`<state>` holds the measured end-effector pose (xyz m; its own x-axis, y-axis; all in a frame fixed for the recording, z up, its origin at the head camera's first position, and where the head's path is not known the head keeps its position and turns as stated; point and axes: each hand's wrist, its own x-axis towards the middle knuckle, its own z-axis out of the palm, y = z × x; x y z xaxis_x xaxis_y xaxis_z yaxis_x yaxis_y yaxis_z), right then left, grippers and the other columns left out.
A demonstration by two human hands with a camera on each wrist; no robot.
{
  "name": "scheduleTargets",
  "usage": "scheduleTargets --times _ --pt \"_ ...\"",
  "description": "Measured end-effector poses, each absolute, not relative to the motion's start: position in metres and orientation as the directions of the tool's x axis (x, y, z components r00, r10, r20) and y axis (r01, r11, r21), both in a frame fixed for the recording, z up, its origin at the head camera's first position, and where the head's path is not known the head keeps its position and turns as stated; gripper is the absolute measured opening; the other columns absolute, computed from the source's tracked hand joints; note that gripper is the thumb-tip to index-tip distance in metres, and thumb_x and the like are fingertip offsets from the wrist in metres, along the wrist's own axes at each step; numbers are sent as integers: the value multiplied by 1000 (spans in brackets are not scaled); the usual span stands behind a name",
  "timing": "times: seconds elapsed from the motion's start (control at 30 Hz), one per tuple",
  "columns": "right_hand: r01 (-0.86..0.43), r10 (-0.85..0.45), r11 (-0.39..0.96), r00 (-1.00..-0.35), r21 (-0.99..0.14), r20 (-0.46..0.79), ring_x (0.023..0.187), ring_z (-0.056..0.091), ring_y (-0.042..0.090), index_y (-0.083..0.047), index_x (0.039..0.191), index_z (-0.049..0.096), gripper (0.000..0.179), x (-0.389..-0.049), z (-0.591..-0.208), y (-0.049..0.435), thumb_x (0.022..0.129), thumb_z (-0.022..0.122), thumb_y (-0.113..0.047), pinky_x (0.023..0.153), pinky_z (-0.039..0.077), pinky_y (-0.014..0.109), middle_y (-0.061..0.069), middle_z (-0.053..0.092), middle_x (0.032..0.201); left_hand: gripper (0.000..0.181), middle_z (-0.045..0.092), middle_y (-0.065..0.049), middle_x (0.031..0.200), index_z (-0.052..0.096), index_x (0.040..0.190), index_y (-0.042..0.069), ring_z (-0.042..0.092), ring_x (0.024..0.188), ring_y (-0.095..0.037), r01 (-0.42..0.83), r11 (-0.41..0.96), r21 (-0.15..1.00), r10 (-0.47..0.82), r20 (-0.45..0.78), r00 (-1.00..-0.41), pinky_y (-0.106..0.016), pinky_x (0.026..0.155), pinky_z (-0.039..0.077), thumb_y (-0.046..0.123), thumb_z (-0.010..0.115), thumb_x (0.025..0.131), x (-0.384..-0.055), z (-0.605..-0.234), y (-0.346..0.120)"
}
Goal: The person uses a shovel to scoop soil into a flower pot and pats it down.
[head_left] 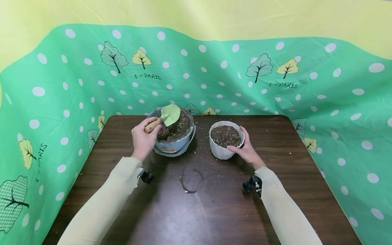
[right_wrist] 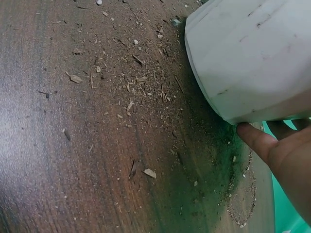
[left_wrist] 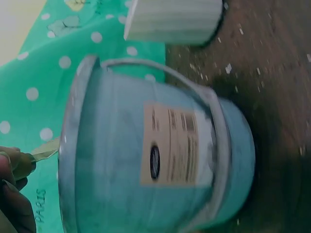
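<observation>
While in left and right hands' [head_left: 144,139] [head_left: 247,149] grip respectively, trowel [head_left: 165,117], long axis diagonal, blade [head_left: 172,114] rightward; pot [head_left: 219,151] upright.

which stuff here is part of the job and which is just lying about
Seemingly part of the job:
- trowel, in the left grip
- bucket of soil
- white pot of soil, right grip on its side

Just lying about:
- ring of dark crumbs on the table
- loose bits scattered near the pot
</observation>
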<state>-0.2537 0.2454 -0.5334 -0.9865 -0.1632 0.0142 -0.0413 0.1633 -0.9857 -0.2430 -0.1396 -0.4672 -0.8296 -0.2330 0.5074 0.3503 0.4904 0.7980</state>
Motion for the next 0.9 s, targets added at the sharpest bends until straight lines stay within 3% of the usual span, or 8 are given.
scheduleTargets --times 0.23,0.53,0.9 --pt "-50 -144 131 -989 -990 31 142 20 35 -16 159 4 103 -265 -562 253 84 73 2 114 15 50 22 17 156 26 73 -15 106 76 110 4 66 82 -31 316 562 764 -249 521 -816 -40 69 49 3 79 84 -247 -472 -159" --pt "-57 -145 136 -989 -989 37 142 19 35 -17 159 3 104 -266 -565 252 85 73 1 114 15 52 21 16 157 27 73 -15 105 77 109 7 69 90 -34 288 639 713 -232 536 -812 -47 78 51 1 79 83 -251 -479 -173" --pt "-58 -139 156 -990 -986 36 143 18 34 -22 159 4 103 -268 -564 252 85 73 -1 115 13 51 18 14 159 25 74 -15 101 79 108 10 70 86 -30 159 630 760 -275 410 -870 -44 73 52 8 81 83 -253 -477 -170"
